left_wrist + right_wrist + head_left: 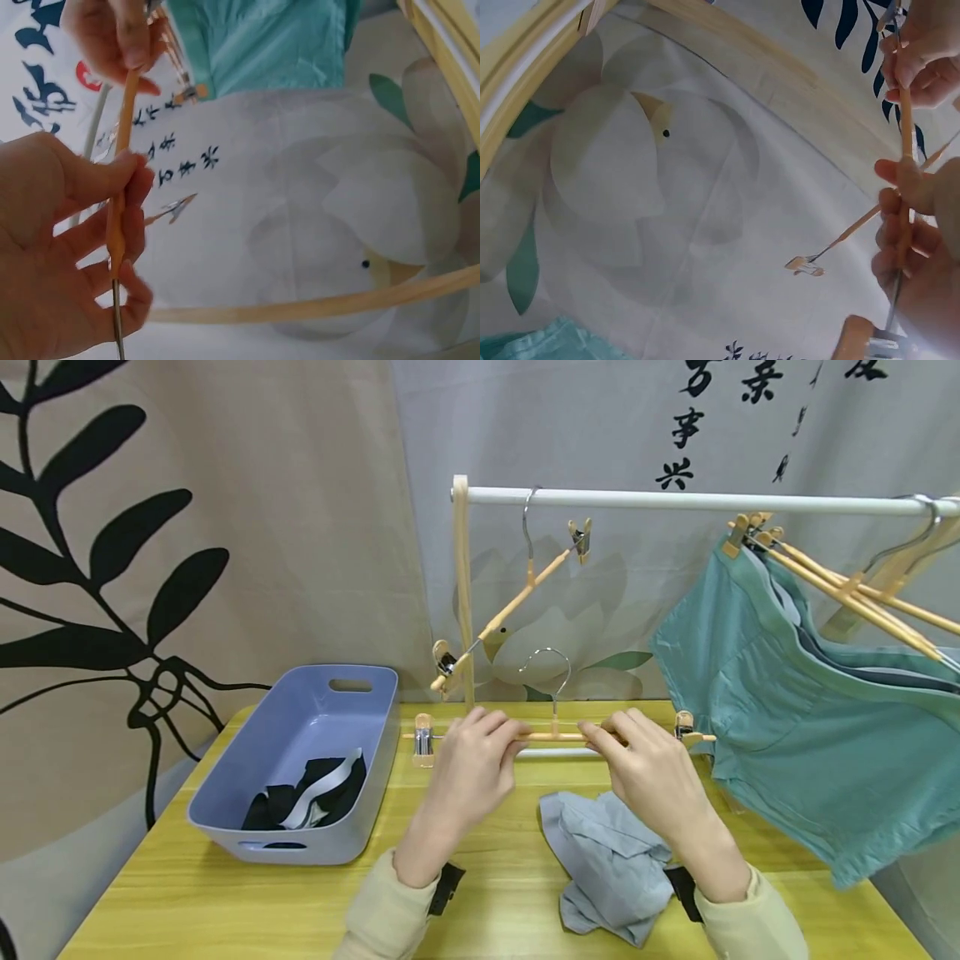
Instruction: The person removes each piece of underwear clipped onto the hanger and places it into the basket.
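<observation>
Both hands hold one wooden clip hanger (553, 737) level above the table, its metal hook pointing up. My left hand (480, 760) pinches the bar left of the hook, and my right hand (654, 768) pinches it on the other side. A wooden clip (423, 741) sits at the bar's left end and another clip (684, 725) at the right end. In the left wrist view, the left thumb and fingers (131, 176) curl round the bar. Below the right hand, a crumpled grey-blue cloth garment (607, 860) lies on the table.
A blue plastic basket (225, 777) with black and white cloth (322, 793) stands on the left of the wooden table (480, 910). On the rack's white rail (675, 503) hang a tilted clip hanger (517, 602) and, at the right, teal garments (810, 718) on hangers.
</observation>
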### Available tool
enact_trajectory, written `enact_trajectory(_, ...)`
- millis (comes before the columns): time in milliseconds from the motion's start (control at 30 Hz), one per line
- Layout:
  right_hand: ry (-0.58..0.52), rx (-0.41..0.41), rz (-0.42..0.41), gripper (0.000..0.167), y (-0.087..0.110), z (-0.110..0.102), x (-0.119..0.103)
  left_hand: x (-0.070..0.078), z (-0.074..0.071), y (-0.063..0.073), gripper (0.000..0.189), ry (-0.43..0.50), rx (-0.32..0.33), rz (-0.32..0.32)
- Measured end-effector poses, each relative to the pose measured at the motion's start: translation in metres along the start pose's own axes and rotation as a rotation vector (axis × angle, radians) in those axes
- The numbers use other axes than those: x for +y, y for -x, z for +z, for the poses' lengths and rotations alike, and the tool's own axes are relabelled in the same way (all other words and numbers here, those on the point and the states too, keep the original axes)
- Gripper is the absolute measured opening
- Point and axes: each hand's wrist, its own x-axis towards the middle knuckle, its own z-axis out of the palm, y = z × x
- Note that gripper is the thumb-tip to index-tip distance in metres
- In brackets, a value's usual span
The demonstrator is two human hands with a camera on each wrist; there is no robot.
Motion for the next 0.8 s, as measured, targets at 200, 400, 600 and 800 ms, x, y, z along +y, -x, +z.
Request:
enact_trajectory(200, -0.098, -0.002, 0.053, 0.041, 0.004, -0.001, 0.008, 0.009, 0.016, 0.002, 0.024, -0.069, 0.269, 0.150)
enact_trajectory(400, -0.054, 0.003, 0.083, 0.016, 0.005, -0.005, 0.017, 0.031, 0.045, 0.009, 0.033, -0.034, 0.139, 0.306)
enact_trajectory(600, -0.040, 0.010, 0.108, 0.026, 0.007, -0.007, 0.023, 0.057, 0.096, 0.029, 0.053, 0.015, -0.688, 0.282)
enact_trajectory(800, -0.023, 0.003, 0.133, 0.012, 0.010, -0.009, 0.027, 0.068, 0.140, 0.042, 0.085, -0.010, -1.195, 0.051)
